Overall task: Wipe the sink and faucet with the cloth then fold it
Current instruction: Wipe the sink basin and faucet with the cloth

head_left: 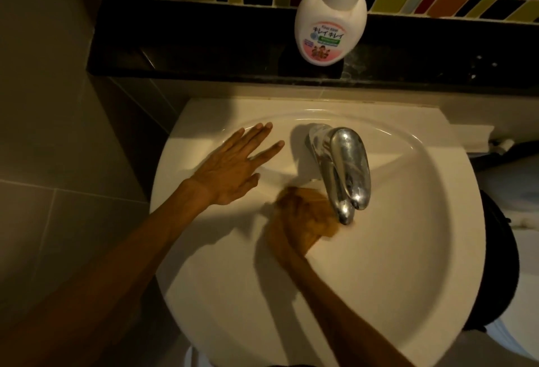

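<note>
A white round sink (408, 250) fills the middle of the head view, with a chrome faucet (344, 171) rising from its back rim and its spout reaching over the basin. My left hand (233, 168) lies flat with straight fingers on the sink's left rim, left of the faucet. My right hand (291, 226) is blurred and grips a bunched orange-brown cloth (323, 220) pressed against the basin just under and left of the spout tip.
A white pump bottle of hand soap (331, 22) stands on a black stone ledge (189, 45) behind the sink, below a wall of coloured tiles. Grey wall tiles are at the left. A dark round object (501, 264) sits at the sink's right side.
</note>
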